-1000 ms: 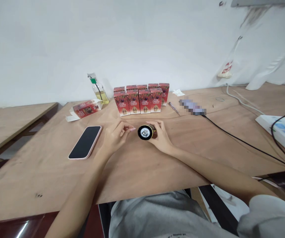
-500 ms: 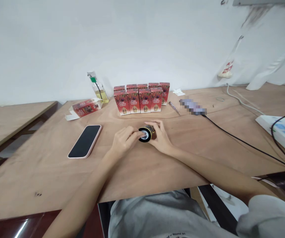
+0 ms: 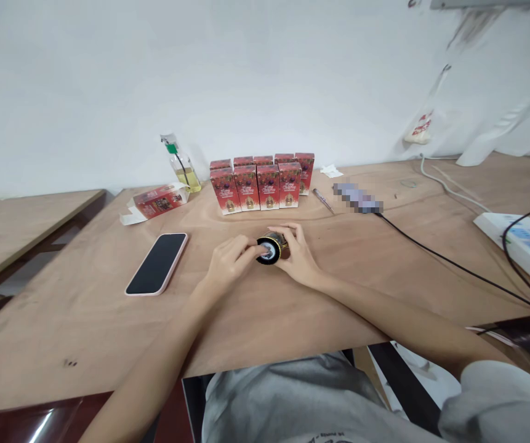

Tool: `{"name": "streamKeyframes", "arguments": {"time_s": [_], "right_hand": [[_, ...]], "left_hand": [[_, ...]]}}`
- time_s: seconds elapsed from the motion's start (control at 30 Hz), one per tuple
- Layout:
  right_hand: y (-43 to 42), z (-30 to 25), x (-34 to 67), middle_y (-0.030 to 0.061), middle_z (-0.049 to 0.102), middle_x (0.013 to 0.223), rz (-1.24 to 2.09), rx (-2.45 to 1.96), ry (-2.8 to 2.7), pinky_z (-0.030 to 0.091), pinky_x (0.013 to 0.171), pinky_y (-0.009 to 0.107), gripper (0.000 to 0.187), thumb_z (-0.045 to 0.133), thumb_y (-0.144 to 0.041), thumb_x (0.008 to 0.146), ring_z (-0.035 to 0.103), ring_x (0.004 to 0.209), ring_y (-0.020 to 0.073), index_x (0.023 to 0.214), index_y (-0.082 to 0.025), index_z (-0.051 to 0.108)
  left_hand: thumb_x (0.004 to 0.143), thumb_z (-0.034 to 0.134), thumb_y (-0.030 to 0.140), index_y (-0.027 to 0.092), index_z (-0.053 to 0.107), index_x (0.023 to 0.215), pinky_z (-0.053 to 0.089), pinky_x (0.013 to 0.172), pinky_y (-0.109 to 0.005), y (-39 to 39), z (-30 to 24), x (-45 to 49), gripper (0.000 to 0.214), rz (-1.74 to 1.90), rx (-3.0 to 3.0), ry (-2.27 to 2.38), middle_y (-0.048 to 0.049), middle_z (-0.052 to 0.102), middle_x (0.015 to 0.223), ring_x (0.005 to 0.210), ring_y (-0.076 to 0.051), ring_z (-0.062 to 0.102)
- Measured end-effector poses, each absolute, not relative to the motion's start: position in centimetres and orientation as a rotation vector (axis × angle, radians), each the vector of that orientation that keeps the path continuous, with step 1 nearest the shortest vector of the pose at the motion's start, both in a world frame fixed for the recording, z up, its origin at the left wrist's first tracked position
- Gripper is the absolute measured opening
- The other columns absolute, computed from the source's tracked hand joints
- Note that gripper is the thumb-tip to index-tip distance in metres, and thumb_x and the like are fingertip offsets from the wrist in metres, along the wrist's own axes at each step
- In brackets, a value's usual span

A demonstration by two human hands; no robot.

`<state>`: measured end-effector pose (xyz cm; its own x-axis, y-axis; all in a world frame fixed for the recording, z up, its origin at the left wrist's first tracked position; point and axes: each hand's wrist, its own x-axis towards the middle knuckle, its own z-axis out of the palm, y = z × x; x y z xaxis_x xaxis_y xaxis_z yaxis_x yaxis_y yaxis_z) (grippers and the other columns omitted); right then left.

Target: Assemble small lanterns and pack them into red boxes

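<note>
A small black-and-gold cylindrical ornament [image 3: 284, 240] lies on its side, its round black base with a pale centre turned toward me. Around its far side and top curl the fingers of my right hand [image 3: 298, 255], which grips it. My left hand [image 3: 233, 257] is closed, with thumb and fingertips pressed together at the pale centre of the base. Whether those fingertips pinch a separate small part is hidden. Beyond the hands, several red Christmas boxes [image 3: 248, 187] stand upright in two rows.
A phone [image 3: 157, 264] lies left of my hands. Behind it are an opened red box [image 3: 160, 202] and a bottle of yellow liquid [image 3: 186, 175]. A screwdriver [image 3: 323, 200], a blurred device [image 3: 357, 198] with a black cable, and a power strip [image 3: 518, 246] lie to the right.
Almost nothing differs; the whole view has shifted very slightly. Both hands keep the same hold at the ornament.
</note>
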<state>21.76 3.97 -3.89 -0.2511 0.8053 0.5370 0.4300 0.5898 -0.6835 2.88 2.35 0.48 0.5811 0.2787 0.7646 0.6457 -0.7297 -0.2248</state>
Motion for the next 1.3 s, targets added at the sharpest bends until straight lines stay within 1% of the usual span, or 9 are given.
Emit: {"name": "streamKeyframes", "arguments": {"time_s": [0.13,0.3,0.5,0.6,0.8,1.0,1.2,1.3], "right_hand": [[4.0,-3.98,21.76,0.0077,0.035,0.122,0.5,-0.988,-1.884,0.044,0.1,0.043,0.056,0.071,-0.019,0.071,0.052,0.111,0.0223,0.122,-0.028,0.048],[4.01,-3.97,21.7,0.0084,0.036,0.122,0.489,-0.975,-1.878,0.043,0.102,0.042,0.056,0.071,-0.018,0.071,0.05,0.114,0.0225,0.121,-0.026,0.049],[4.03,-4.0,21.74,0.0074,0.036,0.122,0.497,-0.983,-1.881,0.044,0.1,0.044,0.057,0.07,-0.017,0.071,0.051,0.113,0.023,0.122,-0.029,0.048],[4.03,-4.03,21.77,0.0081,0.036,0.122,0.502,-0.978,-1.881,0.044,0.1,0.043,0.057,0.069,-0.018,0.071,0.05,0.115,0.0235,0.122,-0.028,0.048],[3.99,-3.9,21.76,0.0074,0.036,0.123,0.519,-0.993,-1.879,0.044,0.1,0.045,0.057,0.07,-0.02,0.071,0.05,0.115,0.024,0.123,-0.03,0.048],[3.96,-3.85,21.73,0.0077,0.036,0.122,0.508,-1.006,-1.876,0.043,0.102,0.044,0.057,0.071,-0.018,0.07,0.049,0.117,0.0242,0.121,-0.028,0.049],[4.02,-3.94,21.72,0.0073,0.035,0.123,0.515,-0.988,-1.875,0.043,0.101,0.044,0.057,0.071,-0.019,0.07,0.051,0.115,0.0237,0.122,-0.03,0.048],[4.07,-3.95,21.71,0.0075,0.036,0.122,0.512,-0.987,-1.878,0.043,0.101,0.044,0.058,0.071,-0.018,0.07,0.051,0.115,0.0238,0.122,-0.029,0.048]], "left_hand": [[0.093,0.044,0.013,0.018,0.063,0.087,0.038,0.055,-0.019,2.24,0.62,2.83,0.02,-0.994,-2.34,-0.734,-0.0015,0.061,0.075,0.06,-0.007,0.051],[0.093,0.044,0.014,0.017,0.063,0.087,0.042,0.056,-0.018,2.22,0.63,2.72,0.02,-1.001,-2.307,-0.733,-0.0014,0.062,0.074,0.062,-0.008,0.055],[0.092,0.048,0.014,0.018,0.063,0.089,0.042,0.055,-0.018,2.51,0.3,2.49,0.015,-1.042,-2.281,-0.724,-0.001,0.061,0.074,0.061,-0.008,0.055],[0.091,0.05,0.014,0.017,0.063,0.09,0.041,0.055,-0.019,2.59,0.17,2.41,0.013,-1.042,-2.276,-0.727,-0.0013,0.061,0.073,0.061,-0.008,0.054],[0.094,0.044,0.016,0.019,0.065,0.091,0.042,0.057,-0.019,2.31,0.35,2.32,0.021,-0.999,-2.339,-0.784,-0.0013,0.061,0.075,0.063,-0.008,0.054],[0.094,0.043,0.013,0.017,0.065,0.087,0.038,0.054,-0.019,2.21,0.59,2.57,0.023,-1.034,-2.324,-0.739,-0.0011,0.06,0.073,0.059,-0.007,0.05],[0.096,0.039,0.018,0.019,0.066,0.087,0.041,0.057,-0.019,2.11,0.44,2.67,0.029,-0.984,-2.337,-0.788,-0.0016,0.063,0.075,0.061,-0.008,0.053],[0.096,0.039,0.017,0.018,0.066,0.088,0.041,0.057,-0.02,2.13,0.38,2.6,0.028,-0.975,-2.337,-0.756,-0.002,0.064,0.075,0.061,-0.008,0.053]]}}
